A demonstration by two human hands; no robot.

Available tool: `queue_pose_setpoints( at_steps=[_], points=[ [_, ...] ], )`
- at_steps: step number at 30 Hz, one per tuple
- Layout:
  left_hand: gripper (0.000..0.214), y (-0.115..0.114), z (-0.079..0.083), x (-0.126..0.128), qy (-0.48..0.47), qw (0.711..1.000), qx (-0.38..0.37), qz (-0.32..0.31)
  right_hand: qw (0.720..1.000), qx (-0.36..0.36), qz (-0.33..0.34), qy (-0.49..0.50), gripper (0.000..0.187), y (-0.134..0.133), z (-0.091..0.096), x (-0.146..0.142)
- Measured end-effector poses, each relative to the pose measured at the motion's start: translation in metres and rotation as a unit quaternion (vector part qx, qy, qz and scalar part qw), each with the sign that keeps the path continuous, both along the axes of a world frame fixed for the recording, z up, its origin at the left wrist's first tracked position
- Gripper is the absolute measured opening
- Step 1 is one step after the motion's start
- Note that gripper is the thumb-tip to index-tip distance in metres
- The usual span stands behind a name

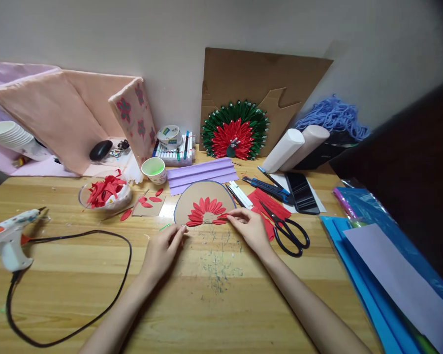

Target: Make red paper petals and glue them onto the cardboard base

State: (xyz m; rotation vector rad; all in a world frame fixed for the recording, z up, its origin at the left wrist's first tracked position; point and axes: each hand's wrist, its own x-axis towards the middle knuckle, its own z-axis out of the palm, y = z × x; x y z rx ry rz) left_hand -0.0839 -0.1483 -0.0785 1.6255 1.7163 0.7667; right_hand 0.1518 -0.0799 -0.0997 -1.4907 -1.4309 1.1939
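A tan cardboard half-disc (206, 189) with a dark blue rim lies flat on the table. Red paper petals (203, 209) fan out in an arc around the middle of its straight edge. My left hand (165, 247) has its fingers curled, thumb and index tips closed at the lower left of that edge. Between the thumb and fingers of my right hand (251, 228) is a red petal (224, 217), held over the right end of the arc. Loose red petals (155, 199) lie on a small cardboard piece (147, 208) to the left.
A glue gun (13, 238) with a looping black cable lies left. Scissors (288, 230) rest beside red crepe paper (269, 204) and a phone (301, 192). Behind are a bowl of red scraps (105, 192), a paper cup (154, 170) and a green-and-red peacock (236, 130). Blue sheets (354, 275) lie right.
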Motion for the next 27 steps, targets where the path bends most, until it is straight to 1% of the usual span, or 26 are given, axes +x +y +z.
queue_pose_setpoints(
  at_steps=[4, 7, 12, 21, 27],
  points=[
    [0.03, -0.005, -0.005, -0.008, -0.016, 0.998, 0.013, 0.052, 0.999, 0.01, -0.018, -0.029, 0.026, -0.005, -0.003, -0.004],
    [0.028, -0.005, -0.006, -0.007, -0.043, 0.996, 0.024, 0.067, 0.999, 0.028, -0.03, -0.035, 0.027, -0.006, -0.008, -0.004],
    [0.027, -0.005, -0.006, -0.006, -0.054, 0.997, 0.022, 0.058, 0.995, 0.067, -0.028, -0.063, 0.027, -0.007, -0.012, -0.006],
    [0.028, -0.007, -0.008, -0.004, -0.053, 0.997, 0.008, 0.048, 0.985, 0.13, 0.025, -0.113, 0.019, -0.004, -0.01, -0.006],
    [0.027, -0.007, -0.009, -0.004, -0.041, 0.998, 0.012, 0.042, 0.976, 0.159, 0.035, -0.147, 0.015, -0.003, -0.012, -0.006]
  ],
)
